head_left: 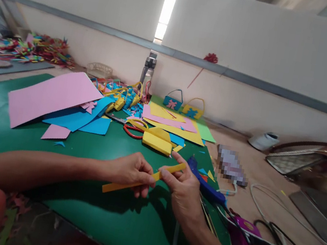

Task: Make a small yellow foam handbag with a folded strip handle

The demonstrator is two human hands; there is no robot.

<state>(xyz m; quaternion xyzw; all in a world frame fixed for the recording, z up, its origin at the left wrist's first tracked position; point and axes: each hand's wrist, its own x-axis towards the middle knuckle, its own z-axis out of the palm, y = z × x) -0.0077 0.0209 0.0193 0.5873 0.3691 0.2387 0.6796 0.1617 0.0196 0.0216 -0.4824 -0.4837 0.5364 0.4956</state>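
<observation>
Between my two hands runs a narrow yellow paper strip [120,187], held slantwise above the green mat [74,199]. My left hand [134,172] pinches it near the middle, with one end poking out to the left. Thumb and fingers of my right hand [182,183] grip the strip's upper part. Just beyond the hands lies a yellow folded paper box [157,142]. Red-handled scissors [133,131] rest beside it. A blue glue gun [207,185] lies close to my right hand, partly hidden by it.
Pink sheets [55,97] and blue sheets [97,115] lie at left. Small paper handbags [123,98] are heaped at the back; a blue one [172,102] and a yellow one [193,110] stand by the wall. Cables and a purple power strip [251,243] occupy the right.
</observation>
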